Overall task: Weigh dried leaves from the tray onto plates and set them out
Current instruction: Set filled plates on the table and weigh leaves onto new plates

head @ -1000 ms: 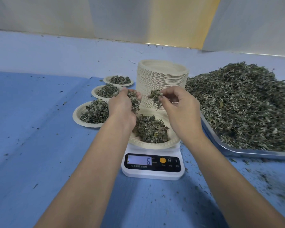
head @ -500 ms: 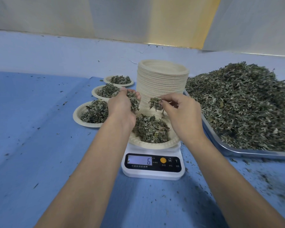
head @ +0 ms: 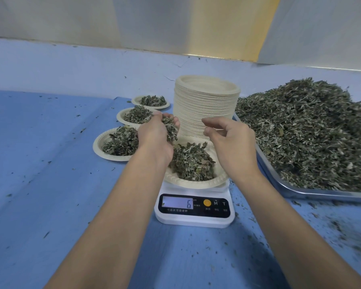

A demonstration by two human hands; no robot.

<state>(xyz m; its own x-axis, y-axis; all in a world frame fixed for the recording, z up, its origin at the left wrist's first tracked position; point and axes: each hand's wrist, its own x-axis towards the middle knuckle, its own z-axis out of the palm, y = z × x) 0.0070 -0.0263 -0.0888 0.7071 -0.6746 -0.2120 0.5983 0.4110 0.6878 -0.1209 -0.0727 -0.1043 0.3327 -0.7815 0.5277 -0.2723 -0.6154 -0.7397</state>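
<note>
A white scale (head: 194,217) shows 6 on its display. On it sits a cream plate (head: 196,183) holding a small heap of dried leaves (head: 193,161). My left hand (head: 156,136) hovers over the plate's left side, cupped around a handful of leaves (head: 171,128). My right hand (head: 231,140) hangs over the plate's right side, fingers loosely curled and apart, nothing visible in them. A metal tray (head: 279,180) piled with dried leaves (head: 306,132) lies to the right.
A tall stack of empty plates (head: 205,105) stands just behind the scale. Three filled plates line up at the left: near (head: 100,148), middle (head: 121,117), far (head: 152,102). Leaf crumbs litter the blue cover (head: 50,184), thickest at the right.
My right hand held a pinch of leaves between its fingertips; those fingers now stand apart and bare. The left hand and the scale reading stay the same.
</note>
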